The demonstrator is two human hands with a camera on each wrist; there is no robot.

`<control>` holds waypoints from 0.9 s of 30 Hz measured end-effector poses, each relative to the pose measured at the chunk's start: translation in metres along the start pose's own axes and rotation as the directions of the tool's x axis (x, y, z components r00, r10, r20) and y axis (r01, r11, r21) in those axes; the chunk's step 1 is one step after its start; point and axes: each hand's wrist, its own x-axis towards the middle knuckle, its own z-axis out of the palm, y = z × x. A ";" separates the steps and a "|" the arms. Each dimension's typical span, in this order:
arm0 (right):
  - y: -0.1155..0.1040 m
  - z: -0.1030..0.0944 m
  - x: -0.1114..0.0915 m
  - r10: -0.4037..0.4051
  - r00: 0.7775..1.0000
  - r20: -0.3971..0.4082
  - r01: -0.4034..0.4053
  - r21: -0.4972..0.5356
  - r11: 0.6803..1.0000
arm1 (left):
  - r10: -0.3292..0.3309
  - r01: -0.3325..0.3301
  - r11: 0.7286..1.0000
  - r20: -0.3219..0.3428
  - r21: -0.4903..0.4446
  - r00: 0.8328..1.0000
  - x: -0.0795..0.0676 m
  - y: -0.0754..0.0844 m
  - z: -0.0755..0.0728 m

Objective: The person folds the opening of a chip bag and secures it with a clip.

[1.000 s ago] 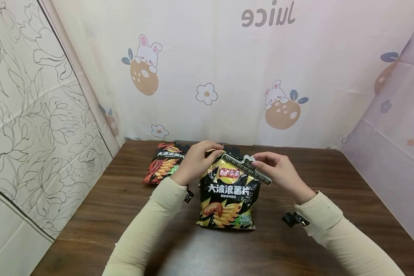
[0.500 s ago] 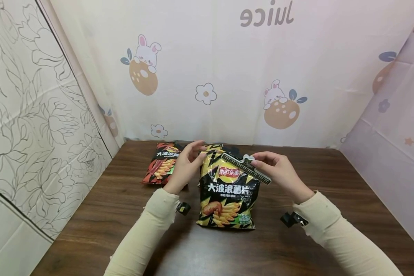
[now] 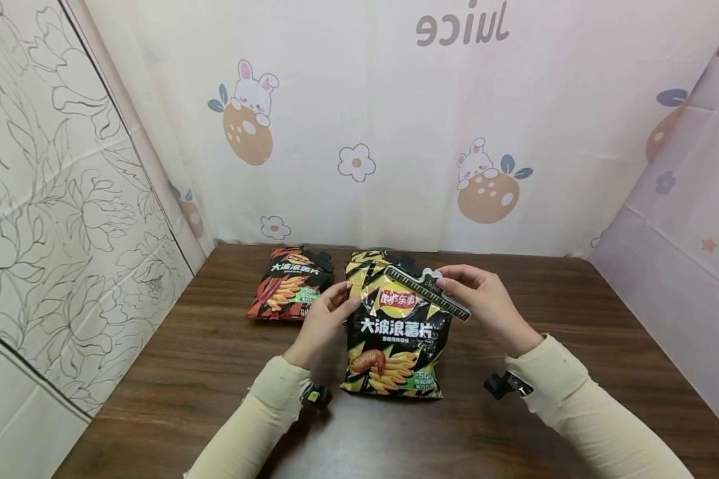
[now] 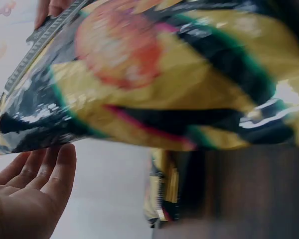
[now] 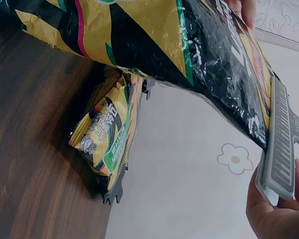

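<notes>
My right hand (image 3: 485,299) pinches the handle of a long dark bag clip (image 3: 422,293), thumb in front. The clip slants across the top right corner of a black and yellow chip bag (image 3: 395,346). That bag stands upright with its printed front facing me. At its left edge is my left hand (image 3: 323,319), fingertips and thumb close to the side. In the left wrist view, the fingers (image 4: 62,172) of that hand lie loosely extended along the edge of the bag. The right wrist view shows the clip's grey bar beside my right fingers (image 5: 256,199).
Behind the front bag stands another yellow and black chip bag (image 3: 359,266), largely hidden. A red and black chip bag (image 3: 287,286) lies at the back left with a dark clip on its top corner. A printed curtain (image 3: 359,199) borders the wooden table (image 3: 551,319).
My left hand has come away from the bag's top, out to the left, then down along its left side. My right hand stays on the clip; the bag has hardly moved.
</notes>
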 end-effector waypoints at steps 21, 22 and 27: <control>0.001 0.001 0.001 0.088 0.995 -0.040 -0.083 0.110 0.991 | -0.078 0.081 0.997 0.171 -0.009 0.982 -0.021 -0.032 0.019; 0.001 0.001 0.002 0.088 0.995 -0.042 -0.083 0.111 0.990 | -0.082 0.085 0.996 0.180 -0.005 0.980 -0.021 -0.033 0.019; 0.001 0.001 0.003 0.082 0.995 -0.051 -0.076 0.100 0.992 | -0.095 0.086 0.995 0.196 0.054 0.976 -0.023 -0.035 0.020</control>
